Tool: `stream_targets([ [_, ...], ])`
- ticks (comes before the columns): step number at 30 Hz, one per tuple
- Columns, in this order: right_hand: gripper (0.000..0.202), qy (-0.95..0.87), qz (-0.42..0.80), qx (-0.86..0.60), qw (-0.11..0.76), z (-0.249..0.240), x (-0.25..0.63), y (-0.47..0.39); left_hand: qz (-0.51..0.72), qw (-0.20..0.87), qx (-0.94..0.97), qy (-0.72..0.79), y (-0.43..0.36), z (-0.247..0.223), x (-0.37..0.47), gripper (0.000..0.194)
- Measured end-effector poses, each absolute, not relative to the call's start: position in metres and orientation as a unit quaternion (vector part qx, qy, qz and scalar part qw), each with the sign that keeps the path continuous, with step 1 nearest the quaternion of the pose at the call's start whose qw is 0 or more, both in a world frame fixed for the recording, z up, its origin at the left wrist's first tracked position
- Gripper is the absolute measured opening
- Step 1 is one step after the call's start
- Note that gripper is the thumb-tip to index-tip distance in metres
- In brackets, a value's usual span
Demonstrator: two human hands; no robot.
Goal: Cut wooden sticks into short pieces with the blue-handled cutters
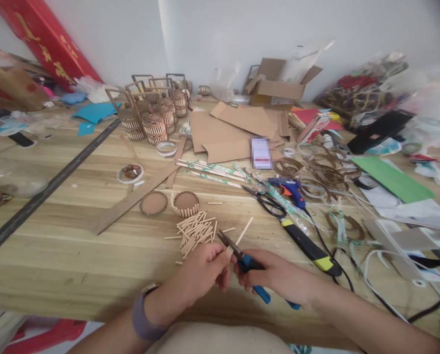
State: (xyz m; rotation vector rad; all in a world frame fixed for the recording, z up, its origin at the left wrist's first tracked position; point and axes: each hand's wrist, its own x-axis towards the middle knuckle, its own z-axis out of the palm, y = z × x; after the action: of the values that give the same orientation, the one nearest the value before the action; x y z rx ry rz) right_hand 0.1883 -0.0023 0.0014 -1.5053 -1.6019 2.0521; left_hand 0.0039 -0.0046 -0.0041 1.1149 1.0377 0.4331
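The left hand (207, 265) pinches a thin wooden stick (245, 230). The right hand (269, 271) grips blue-handled pliers (262, 294) — fingers wrapped around the handles.

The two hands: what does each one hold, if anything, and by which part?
The right hand holds the blue-handled pliers by the handles. The left hand pinches a thin wooden stick near its lower end.

Looks like smooth, grained wood on the table (75, 265) and matt, bare wood on the sticks (198, 233). Runs from dark metal to blue plastic along the pliers (248, 262). Looks matt on the cardboard (231, 127).
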Motion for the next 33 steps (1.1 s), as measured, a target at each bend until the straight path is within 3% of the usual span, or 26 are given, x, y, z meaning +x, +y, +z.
stream_targets([
  [14,0.015,-0.582,0.651,-0.482,0.075,0.010,0.190,0.000,0.215,0.666,0.528,0.481,-0.004,-0.007,-0.002,0.034],
  [20,0.010,-0.722,0.449,-0.524,0.046,0.019,0.212,0.000,0.236,0.596,0.561,0.524,0.003,-0.004,-0.025,0.032],
  [27,0.020,-0.836,0.183,-0.474,0.206,0.013,0.190,0.003,0.166,0.501,0.665,0.528,-0.002,-0.005,-0.015,0.030],
  [33,0.011,-0.830,0.099,-0.535,0.126,-0.011,0.175,0.011,0.066,0.324,0.755,0.566,-0.004,-0.003,-0.006,0.025],
])
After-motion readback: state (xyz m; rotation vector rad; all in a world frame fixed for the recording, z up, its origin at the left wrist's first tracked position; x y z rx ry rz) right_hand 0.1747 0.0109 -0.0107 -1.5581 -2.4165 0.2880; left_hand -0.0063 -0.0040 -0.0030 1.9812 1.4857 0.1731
